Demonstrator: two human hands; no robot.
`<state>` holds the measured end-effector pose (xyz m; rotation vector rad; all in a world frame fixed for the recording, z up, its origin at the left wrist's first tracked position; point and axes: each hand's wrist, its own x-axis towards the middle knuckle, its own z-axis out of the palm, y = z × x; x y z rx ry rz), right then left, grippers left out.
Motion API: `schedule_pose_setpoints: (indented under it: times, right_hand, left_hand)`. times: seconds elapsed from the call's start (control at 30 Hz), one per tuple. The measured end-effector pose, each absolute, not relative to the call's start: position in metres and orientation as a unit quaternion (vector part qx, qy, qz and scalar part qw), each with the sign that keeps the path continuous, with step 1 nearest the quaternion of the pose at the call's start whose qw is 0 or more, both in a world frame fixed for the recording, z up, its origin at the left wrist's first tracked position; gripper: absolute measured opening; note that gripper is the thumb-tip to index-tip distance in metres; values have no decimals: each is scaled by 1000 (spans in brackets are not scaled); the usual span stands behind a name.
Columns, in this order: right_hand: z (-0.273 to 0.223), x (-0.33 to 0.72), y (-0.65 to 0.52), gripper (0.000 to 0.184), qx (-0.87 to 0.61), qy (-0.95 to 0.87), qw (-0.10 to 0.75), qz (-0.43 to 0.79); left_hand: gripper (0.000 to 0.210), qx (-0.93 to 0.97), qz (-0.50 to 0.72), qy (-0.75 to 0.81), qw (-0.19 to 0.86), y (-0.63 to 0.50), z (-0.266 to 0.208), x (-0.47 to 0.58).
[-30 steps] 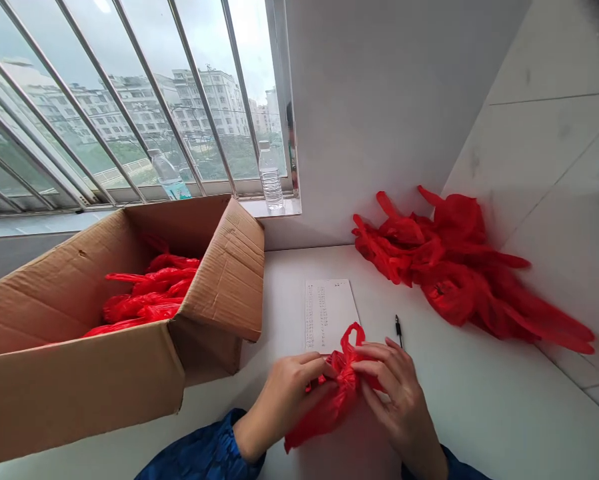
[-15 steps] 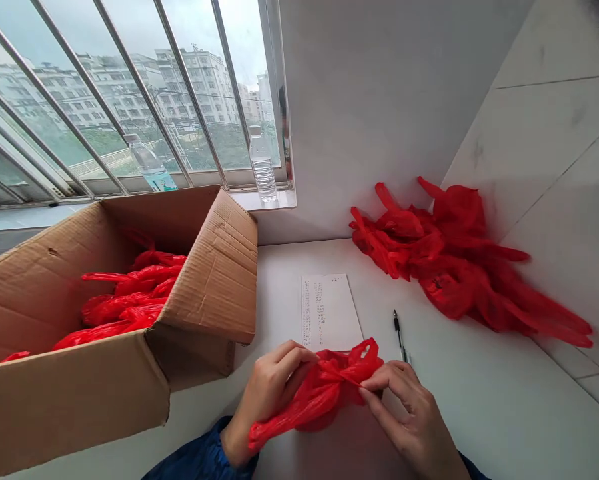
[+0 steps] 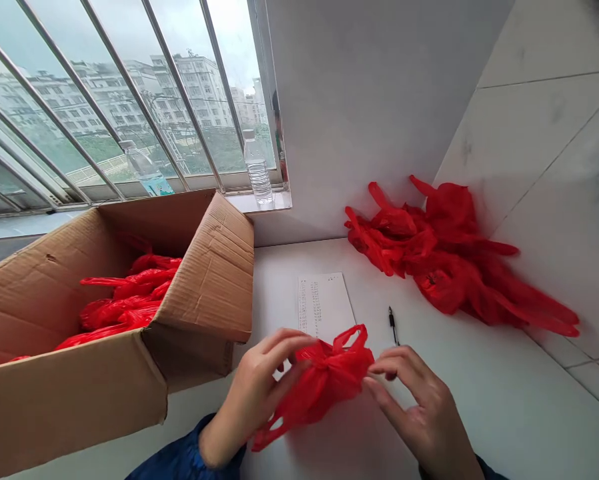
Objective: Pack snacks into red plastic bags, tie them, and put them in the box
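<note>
A red plastic bag (image 3: 324, 380), bunched and knotted at its middle, lies on the white table in front of me. One loop handle sticks up at its far right, and another hangs toward the lower left. My left hand (image 3: 264, 380) curves over the bag's left side, its thumb and fingers apart and lightly against the plastic. At the bag's right edge, my right hand (image 3: 414, 400) has thumb and fingers parted, tips close to the plastic. Whether those tips touch it, I cannot tell.
An open cardboard box (image 3: 204, 273) holding red bags (image 3: 129, 300) stands at the left. Behind my hands lie a written sheet (image 3: 324, 303) and a black pen (image 3: 392, 323). More red bags (image 3: 444, 260) are heaped against the wall. A water bottle (image 3: 258, 170) stands on the sill.
Both hands have loosened from the red bag, and their fingers have spread. The right hand has drawn slightly away from the strand it pinched. The bag now shows a knot.
</note>
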<state>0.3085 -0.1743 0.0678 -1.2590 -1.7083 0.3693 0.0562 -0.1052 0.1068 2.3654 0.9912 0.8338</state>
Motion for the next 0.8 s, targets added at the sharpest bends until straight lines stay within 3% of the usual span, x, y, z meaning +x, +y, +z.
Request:
schedule_pose_setpoints:
  times: [0.17, 0.3, 0.37, 0.57, 0.7, 0.8]
  right_hand:
    - [70, 284, -153, 31, -508, -763, 395, 65]
    - [62, 274, -149, 13, -514, -773, 364, 84]
    - [61, 276, -152, 13, -506, -760, 390, 119]
    - [58, 303, -172, 19, -551, -627, 498, 237]
    - [49, 318, -184, 25, -576, -597, 490, 266]
    - [53, 323, -184, 22, -565, -648, 457, 230]
  left_hand:
    - [27, 907, 203, 339, 147, -109, 113, 72]
    - [16, 904, 174, 370, 123, -109, 103, 73]
    - [10, 897, 190, 372, 144, -110, 100, 70]
    - [16, 804, 327, 419, 267, -110, 90, 54]
    - [14, 740, 378, 456, 318, -111, 80, 51]
    - [13, 761, 382, 449, 270, -115, 89, 59]
